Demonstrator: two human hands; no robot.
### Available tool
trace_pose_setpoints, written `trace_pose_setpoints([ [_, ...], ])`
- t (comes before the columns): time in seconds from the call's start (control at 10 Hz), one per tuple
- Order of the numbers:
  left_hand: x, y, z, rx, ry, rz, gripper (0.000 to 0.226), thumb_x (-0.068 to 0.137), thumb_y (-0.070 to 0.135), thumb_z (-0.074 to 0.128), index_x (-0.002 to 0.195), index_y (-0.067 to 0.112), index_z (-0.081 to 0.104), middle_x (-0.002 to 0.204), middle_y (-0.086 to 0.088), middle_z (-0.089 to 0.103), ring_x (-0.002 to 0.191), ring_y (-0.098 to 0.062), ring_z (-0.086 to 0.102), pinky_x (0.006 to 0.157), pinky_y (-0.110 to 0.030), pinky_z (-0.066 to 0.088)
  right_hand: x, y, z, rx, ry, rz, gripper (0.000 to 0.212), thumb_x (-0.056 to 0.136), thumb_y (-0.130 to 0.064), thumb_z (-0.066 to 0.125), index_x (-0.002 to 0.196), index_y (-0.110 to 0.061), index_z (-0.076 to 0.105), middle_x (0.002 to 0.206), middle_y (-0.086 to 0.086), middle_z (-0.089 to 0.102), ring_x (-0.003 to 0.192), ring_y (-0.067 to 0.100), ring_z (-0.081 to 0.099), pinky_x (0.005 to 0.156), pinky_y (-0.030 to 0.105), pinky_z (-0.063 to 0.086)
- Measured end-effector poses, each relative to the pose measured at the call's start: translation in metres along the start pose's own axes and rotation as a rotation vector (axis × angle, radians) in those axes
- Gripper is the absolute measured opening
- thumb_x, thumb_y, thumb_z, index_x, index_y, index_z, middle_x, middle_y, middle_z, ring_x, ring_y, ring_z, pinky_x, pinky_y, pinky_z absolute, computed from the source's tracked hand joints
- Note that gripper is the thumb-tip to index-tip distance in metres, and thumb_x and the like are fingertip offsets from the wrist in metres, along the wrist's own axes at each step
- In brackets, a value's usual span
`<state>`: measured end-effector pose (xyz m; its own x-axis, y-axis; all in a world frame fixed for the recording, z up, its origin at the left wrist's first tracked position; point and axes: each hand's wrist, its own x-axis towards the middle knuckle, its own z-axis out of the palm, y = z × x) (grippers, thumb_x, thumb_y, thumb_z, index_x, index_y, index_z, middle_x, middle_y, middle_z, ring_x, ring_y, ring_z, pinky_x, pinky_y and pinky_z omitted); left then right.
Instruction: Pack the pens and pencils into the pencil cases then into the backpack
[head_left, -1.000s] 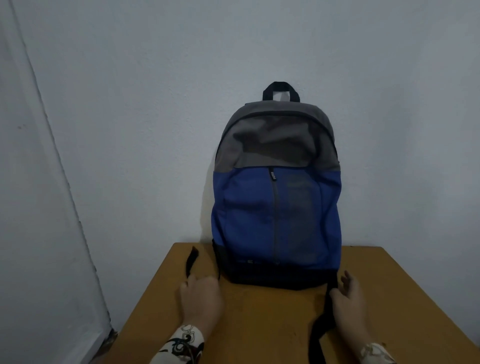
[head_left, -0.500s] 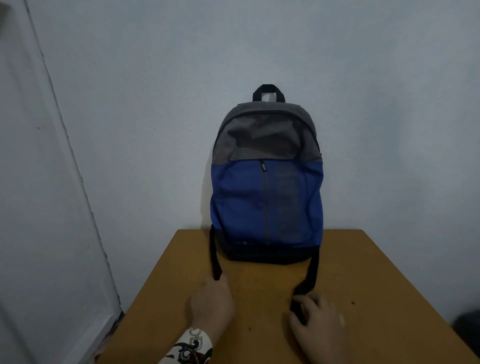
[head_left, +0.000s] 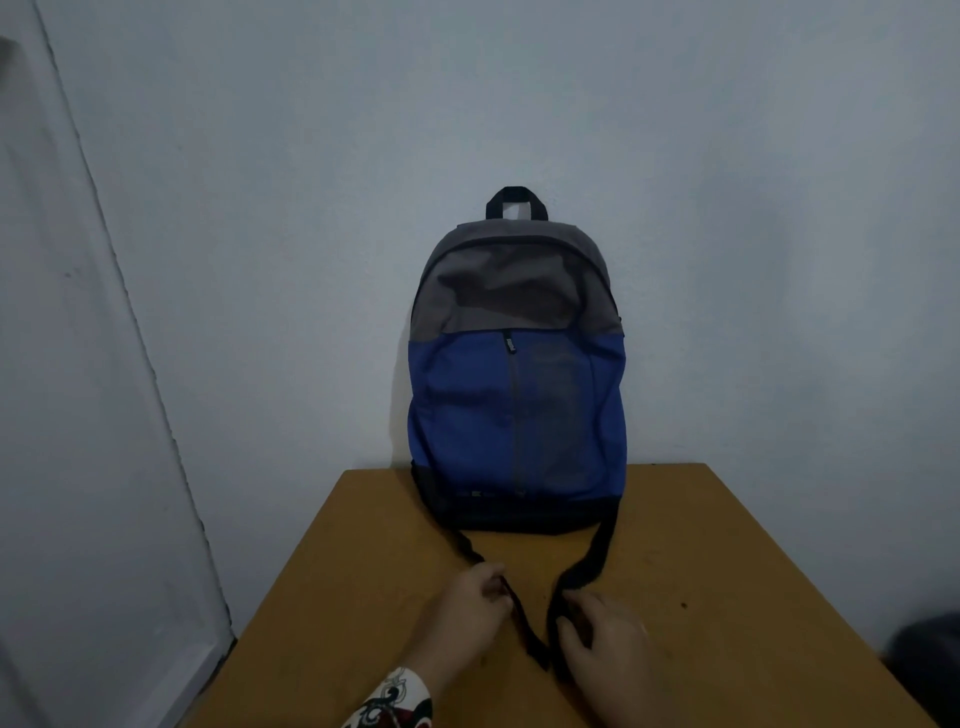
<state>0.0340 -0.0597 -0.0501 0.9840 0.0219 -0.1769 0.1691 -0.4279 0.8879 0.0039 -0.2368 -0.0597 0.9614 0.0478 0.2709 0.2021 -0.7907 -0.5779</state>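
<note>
1. The wall (head_left: 727, 208) is pale and plain. It stands behind everything.
2. The table (head_left: 727, 597) is brown wood. Its far edge meets the wall.
3. The backpack (head_left: 517, 415) stands upright at the middle of the table's far edge. Its back leans on the wall. Its long side runs straight up and down. Its front faces the person. The top part is grey, the middle is blue, and the bottom band is dark. A small black loop handle (head_left: 517, 200) sticks up at the top. A thin zip (head_left: 514, 415) runs down the middle of the blue part, and it looks closed.
4. Two black straps come out from the bottom of the backpack. They lie on the table and point toward the near edge. The left strap (head_left: 465, 545) and the right strap (head_left: 592, 556) come close together near the hands.
5. The right hand (head_left: 605, 644) is near the table's near edge. Its fingers are bent over the end of the right strap and hold it.
6. The left hand (head_left: 467, 613) is just beside the right hand. Its fingers curl round the left strap and pinch it.
7. A patterned sleeve (head_left: 395, 706) covers the left wrist.
</note>
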Motion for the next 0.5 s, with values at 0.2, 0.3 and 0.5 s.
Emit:
trace_pose_setpoints([
  [0.2, -0.013, -0.009, 0.002, 0.034, 0.010, 0.025, 0.042, 0.095, 0.020, 0.057, 0.136, 0.027, 0.050, 0.127, 0.008, 0.057, 0.111, -0.003, 0.055, 0.101, -0.025, 0.046, -0.001, -0.004, -0.003, 0.072, 0.000, 0.053, 0.033, 0.095, -0.030, 0.055, 0.127, -0.026, 0.059, 0.116, -0.012, 0.061, 0.109, 0.005, 0.054, 0.092, 0.014, 0.038],
  [0.3, -0.022, -0.017, 0.002, 0.014, -0.015, 0.010, 0.040, 0.094, 0.016, 0.059, 0.131, 0.027, 0.054, 0.116, 0.013, 0.060, 0.111, -0.003, 0.057, 0.101, -0.022, 0.045, -0.003, -0.004, -0.006, 0.150, -0.027, 0.106, 0.029, 0.095, -0.027, 0.056, 0.124, -0.026, 0.060, 0.112, -0.012, 0.059, 0.106, 0.005, 0.053, 0.091, 0.014, 0.039],
  [0.5, -0.052, -0.027, -0.006, 0.048, 0.009, 0.053, 0.039, 0.096, 0.013, 0.056, 0.123, 0.039, 0.046, 0.117, 0.019, 0.054, 0.103, 0.008, 0.053, 0.094, -0.007, 0.040, -0.007, 0.001, -0.013, 0.492, -0.023, 0.333, 0.022, 0.086, -0.011, 0.069, 0.092, -0.032, 0.063, 0.104, -0.001, 0.057, 0.102, 0.017, 0.055, 0.088, 0.021, 0.037],
])
